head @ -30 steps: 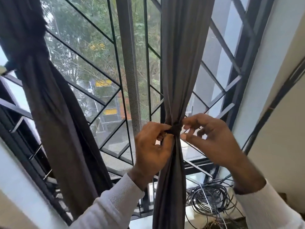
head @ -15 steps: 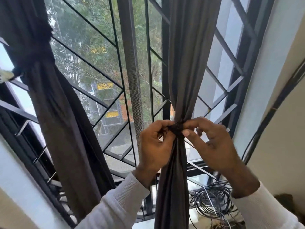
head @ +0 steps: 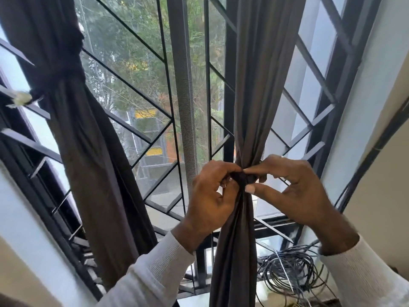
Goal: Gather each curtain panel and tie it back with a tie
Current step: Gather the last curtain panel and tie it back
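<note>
Curtain panel on the right [head: 252, 89] hangs in front of the window grille [head: 141, 100], and it is gathered into one narrow bundle at the place where your two hands meet. Around this narrow place sits a dark tie [head: 242, 176], and the tie is between your fingers on both sides.

Your left hand [head: 210, 196] is on the left side of the tie. Its fingers [head: 223, 168] are curled, and the thumb and the first finger pinch the left part of the tie; the palm lies against the cloth just below it. Your right hand [head: 294, 191] is on the right side of the tie. Its upper fingers [head: 263, 168] are bent over the top of the tie and pinch it, and the thumb [head: 256, 189] reaches from the right and touches the bundle just under the tie. The tips of both hands almost meet over the tie. Below the tie the cloth falls straight down and spreads a little wider.

Far to the left of the tie hangs the second curtain panel [head: 88, 151]. It is already gathered, with a dark band [head: 64, 72] around it, higher than the tie in your hands. Below and to the right of the tie, a coil of thin dark cable [head: 292, 273] lies near the bottom of the window.
</note>
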The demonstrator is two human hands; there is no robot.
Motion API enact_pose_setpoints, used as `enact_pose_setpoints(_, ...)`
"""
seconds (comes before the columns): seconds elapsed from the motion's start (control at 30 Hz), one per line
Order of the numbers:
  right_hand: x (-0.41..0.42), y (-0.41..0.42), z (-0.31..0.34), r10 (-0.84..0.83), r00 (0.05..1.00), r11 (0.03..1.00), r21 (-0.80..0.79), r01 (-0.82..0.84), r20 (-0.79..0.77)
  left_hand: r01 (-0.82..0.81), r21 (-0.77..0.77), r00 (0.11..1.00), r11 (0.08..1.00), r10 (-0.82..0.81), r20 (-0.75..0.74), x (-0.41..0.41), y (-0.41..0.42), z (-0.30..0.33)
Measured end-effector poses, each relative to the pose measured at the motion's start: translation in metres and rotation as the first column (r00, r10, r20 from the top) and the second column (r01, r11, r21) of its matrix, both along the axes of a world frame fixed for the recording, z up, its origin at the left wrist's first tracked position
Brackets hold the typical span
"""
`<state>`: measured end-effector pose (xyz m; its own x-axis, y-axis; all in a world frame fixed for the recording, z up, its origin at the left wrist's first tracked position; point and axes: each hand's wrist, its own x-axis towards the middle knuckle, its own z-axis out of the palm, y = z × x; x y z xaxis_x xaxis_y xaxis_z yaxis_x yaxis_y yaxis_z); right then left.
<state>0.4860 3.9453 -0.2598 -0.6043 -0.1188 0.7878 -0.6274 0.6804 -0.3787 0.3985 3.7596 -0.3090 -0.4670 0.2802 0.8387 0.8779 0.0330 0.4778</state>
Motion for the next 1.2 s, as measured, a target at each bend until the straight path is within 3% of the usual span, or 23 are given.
enact_pose_setpoints(0.17,-0.004,-0.005,-0.003,-0.157,0.987,0.975,-0.154,0.16,0.034,-0.104,0.025,0.99,0.994,0.106,-0.096,0.01,-0.008,0.0)
enact_pose_setpoints(0.27,-0.006,-0.007,-0.004,-0.115,0.989,0.958,-0.251,0.135,0.094,-0.216,0.057,0.958,0.975,0.223,-0.179,0.014,-0.008,-0.007)
enact_pose_setpoints(0.33,-0.005,-0.011,-0.005,-0.133,0.986,0.96,-0.233,0.154,0.102,-0.252,0.075,0.945,0.965,0.262,-0.197,0.014,-0.008,-0.013)
enact_pose_setpoints(0.57,-0.009,-0.012,0.001,-0.223,0.974,0.946,-0.231,0.227,0.042,-0.246,-0.008,0.917,0.969,0.23,-0.327,0.014,-0.012,-0.021)
enact_pose_setpoints(0.9,-0.016,-0.011,0.004,-0.327,0.945,0.859,-0.411,0.304,0.015,-0.24,-0.075,0.913,0.968,0.199,-0.357,0.013,-0.015,-0.031)
enact_pose_setpoints(1.0,-0.021,-0.011,-0.008,-0.24,0.965,0.827,-0.498,0.26,0.104,-0.256,-0.096,0.926,0.962,0.216,-0.309,0.009,-0.009,-0.033)
enact_pose_setpoints(1.1,-0.02,0.001,-0.007,-0.072,0.981,0.867,-0.476,0.15,0.178,-0.274,-0.137,0.946,0.952,0.241,-0.216,0.002,-0.001,-0.031)
enact_pose_setpoints(1.2,-0.02,0.016,-0.01,-0.02,0.97,0.873,-0.468,0.135,0.241,-0.305,-0.181,0.948,0.935,0.28,-0.15,-0.008,0.008,-0.027)
